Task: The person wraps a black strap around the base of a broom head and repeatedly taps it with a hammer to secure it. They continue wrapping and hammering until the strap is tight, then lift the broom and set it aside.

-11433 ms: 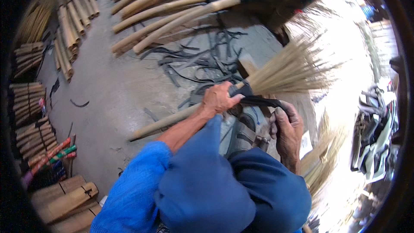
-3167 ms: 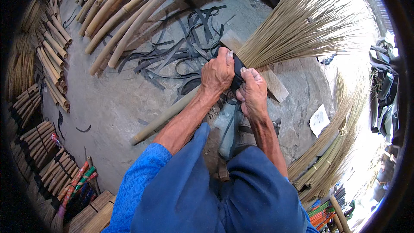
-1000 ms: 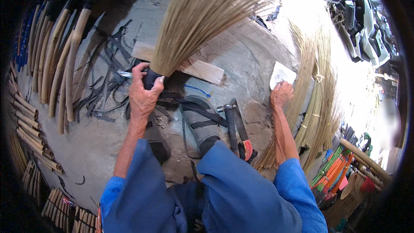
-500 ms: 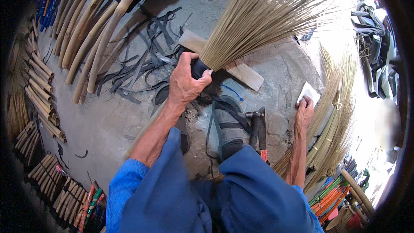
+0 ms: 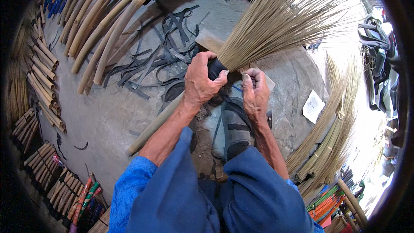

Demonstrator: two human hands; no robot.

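Observation:
My left hand (image 5: 202,80) is closed around the black-wrapped neck of a straw broom (image 5: 276,21). Its bristles fan out toward the far right, while its pale stick handle (image 5: 157,123) runs back beneath my left forearm. Close to the neck, at the base of the bristles, my right hand (image 5: 255,92) has thumb and fingertips pinched together; whatever lies between them is too small to make out. A white piece of paper (image 5: 313,106) lies on the ground to the right. Behind the broom neck, a wooden board (image 5: 210,41) is partly covered by my hands.
Black rubber-like strips (image 5: 157,56) lie tangled on the ground at far left. Pole handles (image 5: 116,30) lean behind them, and cut sticks (image 5: 45,86) are stacked along the left. Tied straw bundles (image 5: 334,125) lie at right. My sandalled foot (image 5: 236,125) is below my hands.
My right hand has left the white paper on the right and come in beside the broom neck, its fingertips now pinched. My left hand keeps its grip; the whole view has shifted slightly.

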